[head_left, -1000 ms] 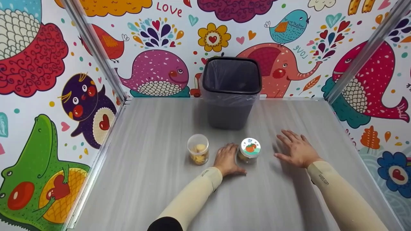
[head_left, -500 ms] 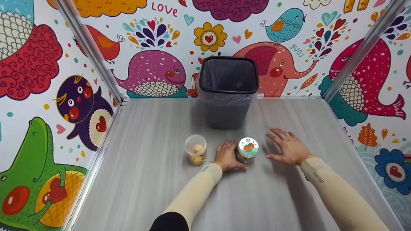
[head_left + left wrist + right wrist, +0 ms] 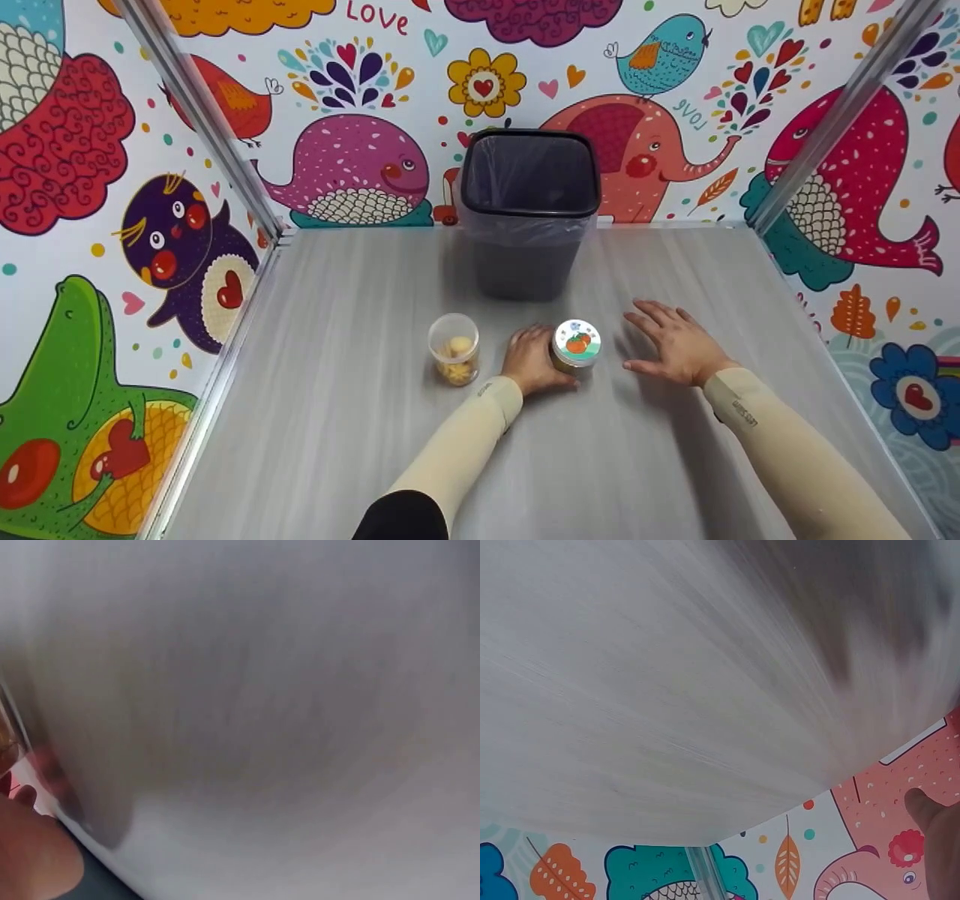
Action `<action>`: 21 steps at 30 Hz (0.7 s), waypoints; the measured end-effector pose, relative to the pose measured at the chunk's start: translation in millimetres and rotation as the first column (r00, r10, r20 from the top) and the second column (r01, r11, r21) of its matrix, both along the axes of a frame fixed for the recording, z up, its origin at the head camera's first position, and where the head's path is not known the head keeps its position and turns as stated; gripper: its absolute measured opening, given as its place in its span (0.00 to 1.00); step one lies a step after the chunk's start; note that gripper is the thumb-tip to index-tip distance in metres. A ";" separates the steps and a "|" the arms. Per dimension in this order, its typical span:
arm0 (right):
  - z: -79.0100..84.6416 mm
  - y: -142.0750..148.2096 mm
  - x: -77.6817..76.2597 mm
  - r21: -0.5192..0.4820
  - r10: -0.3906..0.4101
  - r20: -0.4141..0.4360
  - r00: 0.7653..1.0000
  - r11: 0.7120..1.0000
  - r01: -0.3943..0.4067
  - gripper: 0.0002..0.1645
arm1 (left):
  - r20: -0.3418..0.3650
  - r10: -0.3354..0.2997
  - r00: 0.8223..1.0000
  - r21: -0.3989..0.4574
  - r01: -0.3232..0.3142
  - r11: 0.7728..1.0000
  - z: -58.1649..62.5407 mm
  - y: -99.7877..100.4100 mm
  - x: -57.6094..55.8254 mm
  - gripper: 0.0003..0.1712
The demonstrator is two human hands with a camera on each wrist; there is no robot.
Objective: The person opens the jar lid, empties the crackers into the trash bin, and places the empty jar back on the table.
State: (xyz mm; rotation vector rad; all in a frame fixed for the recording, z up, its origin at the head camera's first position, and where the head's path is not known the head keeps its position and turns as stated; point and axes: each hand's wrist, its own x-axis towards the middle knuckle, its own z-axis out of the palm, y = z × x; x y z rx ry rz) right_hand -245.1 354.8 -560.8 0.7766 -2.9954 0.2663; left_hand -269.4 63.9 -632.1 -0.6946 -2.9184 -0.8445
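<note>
My left hand (image 3: 534, 361) curls round the left side of a small clear jar (image 3: 576, 361), thumb in front and fingers behind. The jar stands upright with a white lid (image 3: 576, 340) that bears an orange fruit picture; its contents are mostly hidden. A sliver of the jar (image 3: 9, 739) and part of the left hand (image 3: 34, 855) show at the edge of the left wrist view. To the left stands an open clear cup (image 3: 454, 349) with yellowish pieces inside. My right hand (image 3: 679, 345) hovers right of the jar, fingers spread, touching nothing.
Behind the jar stands a dark bin (image 3: 529, 247) with a clear plastic liner, its top uncovered. The grey tabletop (image 3: 360, 420) is bounded by printed cartoon panels (image 3: 367, 169) at the back and both sides, with metal posts (image 3: 202, 112) at the corners.
My left hand has closed in round the jar, thumb against its front. My right hand has come slightly nearer to the jar. The view has shifted a little.
</note>
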 end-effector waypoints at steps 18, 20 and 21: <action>11.2 -32.5 -19.7 -0.020 0.254 -0.134 0.958 0.966 -0.258 0.57 | -0.006 -0.004 1.000 -0.028 0.004 1.000 3.6 -3.4 -1.2 0.54; 11.4 -36.1 -21.0 -0.022 0.269 -0.141 0.953 0.961 -0.275 0.54 | -0.019 -0.007 1.000 -0.034 0.007 0.999 3.4 -4.0 -1.9 0.54; 10.9 -37.3 -21.7 -0.019 0.274 -0.142 0.951 0.960 -0.279 0.53 | -0.026 -0.010 1.000 -0.034 0.009 0.999 3.3 -4.3 -2.2 0.54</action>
